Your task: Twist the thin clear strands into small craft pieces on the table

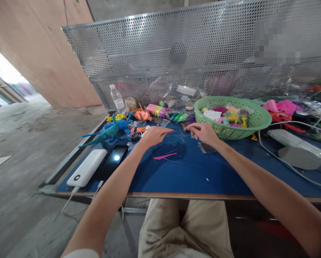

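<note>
On blue tabletop (176, 182): pink strip (165, 156), slender, ring-ended.

Slim ring-ended plastic strip (165, 156): solid bright pink
Flat rectangular bench (163, 182): plain blue top, brownish front edge
Round plastic basket (230, 133): pale green, dotted with small holes
Upright metal panel (139, 46): silver-grey, close grid of round holes
Long-tailed toy (109, 134): teal
Neighbouring long-limbed toy (122, 124): stronger blue
Small rounded toy (119, 117): yellow, black spots
Oblong power bank (89, 163): white, dark round mark
Cloth trousers (163, 229): plain beige
</note>
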Action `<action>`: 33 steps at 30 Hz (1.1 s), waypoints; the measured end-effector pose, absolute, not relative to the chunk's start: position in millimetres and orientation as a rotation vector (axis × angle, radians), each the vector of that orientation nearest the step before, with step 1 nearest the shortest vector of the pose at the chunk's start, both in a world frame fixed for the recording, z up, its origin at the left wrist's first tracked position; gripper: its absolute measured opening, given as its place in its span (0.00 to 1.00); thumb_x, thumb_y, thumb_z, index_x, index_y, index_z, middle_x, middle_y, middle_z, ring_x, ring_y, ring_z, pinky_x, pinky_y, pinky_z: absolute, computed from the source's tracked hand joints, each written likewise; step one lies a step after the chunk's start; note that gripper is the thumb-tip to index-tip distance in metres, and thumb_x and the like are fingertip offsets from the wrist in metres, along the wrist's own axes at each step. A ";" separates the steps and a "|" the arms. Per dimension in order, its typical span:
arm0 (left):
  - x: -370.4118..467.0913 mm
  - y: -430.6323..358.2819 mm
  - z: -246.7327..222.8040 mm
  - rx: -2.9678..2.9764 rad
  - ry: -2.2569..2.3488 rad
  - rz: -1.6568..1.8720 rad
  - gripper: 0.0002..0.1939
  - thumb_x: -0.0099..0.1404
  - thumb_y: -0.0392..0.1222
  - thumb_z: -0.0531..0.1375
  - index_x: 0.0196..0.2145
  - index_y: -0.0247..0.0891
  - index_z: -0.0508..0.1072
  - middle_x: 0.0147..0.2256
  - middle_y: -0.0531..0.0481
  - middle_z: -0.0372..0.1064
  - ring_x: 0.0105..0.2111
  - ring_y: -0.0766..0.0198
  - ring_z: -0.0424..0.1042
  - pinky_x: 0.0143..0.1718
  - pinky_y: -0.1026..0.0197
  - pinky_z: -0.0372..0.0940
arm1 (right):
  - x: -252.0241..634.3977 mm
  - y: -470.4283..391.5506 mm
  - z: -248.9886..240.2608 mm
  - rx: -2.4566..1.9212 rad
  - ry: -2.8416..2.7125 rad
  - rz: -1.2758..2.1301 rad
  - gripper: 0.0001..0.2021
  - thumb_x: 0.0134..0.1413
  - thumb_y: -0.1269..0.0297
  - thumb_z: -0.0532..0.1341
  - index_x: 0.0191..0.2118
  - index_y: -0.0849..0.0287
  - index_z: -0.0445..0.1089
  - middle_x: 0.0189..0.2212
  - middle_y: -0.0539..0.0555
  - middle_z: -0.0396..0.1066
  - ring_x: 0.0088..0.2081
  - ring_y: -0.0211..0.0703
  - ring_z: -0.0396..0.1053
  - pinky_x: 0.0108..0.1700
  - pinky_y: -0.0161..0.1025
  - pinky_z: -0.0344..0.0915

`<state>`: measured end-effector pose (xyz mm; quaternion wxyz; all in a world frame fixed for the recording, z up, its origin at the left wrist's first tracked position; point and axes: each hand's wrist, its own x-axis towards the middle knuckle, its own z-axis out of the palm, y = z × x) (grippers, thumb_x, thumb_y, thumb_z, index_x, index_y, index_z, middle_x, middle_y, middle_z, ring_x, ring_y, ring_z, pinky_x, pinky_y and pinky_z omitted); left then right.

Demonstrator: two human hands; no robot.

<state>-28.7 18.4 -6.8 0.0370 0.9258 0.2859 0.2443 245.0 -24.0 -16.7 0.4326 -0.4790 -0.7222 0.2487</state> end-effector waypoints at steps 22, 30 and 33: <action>-7.2 3.4 -11.5 2.933 1.080 0.547 0.26 0.74 0.53 0.49 0.63 0.38 0.65 0.49 0.37 0.72 0.46 0.48 0.74 0.47 0.54 0.64 | 231.2 -29.7 -16.4 -1.248 -1.648 0.736 0.18 0.58 0.47 0.61 0.38 0.58 0.76 0.13 0.46 0.64 0.13 0.34 0.58 0.17 0.35 0.55; -9.3 2.6 -12.7 2.776 1.041 0.671 0.25 0.75 0.54 0.46 0.62 0.40 0.65 0.54 0.40 0.70 0.48 0.52 0.73 0.45 0.56 0.64 | 233.3 -26.0 -20.3 -1.220 -1.551 0.754 0.17 0.58 0.48 0.61 0.36 0.58 0.75 0.15 0.47 0.64 0.14 0.34 0.57 0.17 0.35 0.55; -14.9 6.7 -10.1 2.560 1.013 0.770 0.20 0.73 0.52 0.51 0.53 0.39 0.73 0.41 0.45 0.76 0.38 0.58 0.74 0.40 0.58 0.65 | 236.3 -26.4 -19.7 -1.199 -1.537 0.688 0.18 0.59 0.47 0.61 0.37 0.58 0.74 0.17 0.47 0.66 0.15 0.35 0.60 0.18 0.34 0.58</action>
